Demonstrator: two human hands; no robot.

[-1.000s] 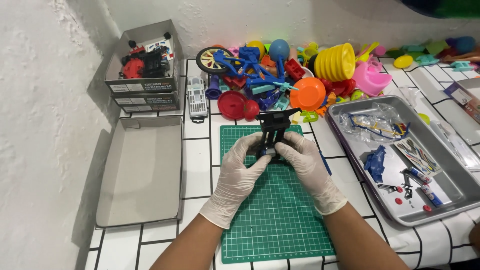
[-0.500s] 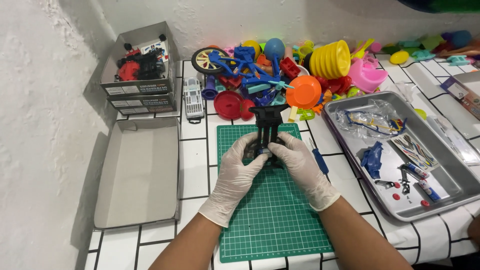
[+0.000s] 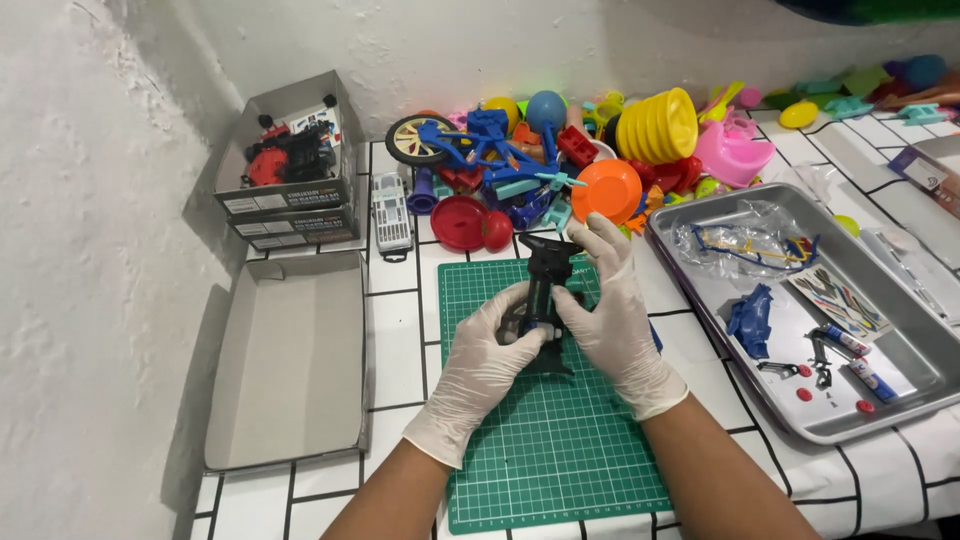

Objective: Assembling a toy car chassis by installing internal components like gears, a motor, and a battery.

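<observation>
We hold a black toy part (image 3: 545, 300) upright over the green cutting mat (image 3: 560, 440) at the middle of the counter (image 3: 400, 340). Our left hand (image 3: 485, 365) keeps a closed grip on its lower section, while our right hand (image 3: 610, 310) clasps the upper section, fingers wrapped around it. At twelve o'clock lies a heap of colourful plastic toys (image 3: 560, 160). At three o'clock sits a metal tray (image 3: 900, 410) of small pieces; at nine o'clock, an open cardboard box (image 3: 290, 360).
</observation>
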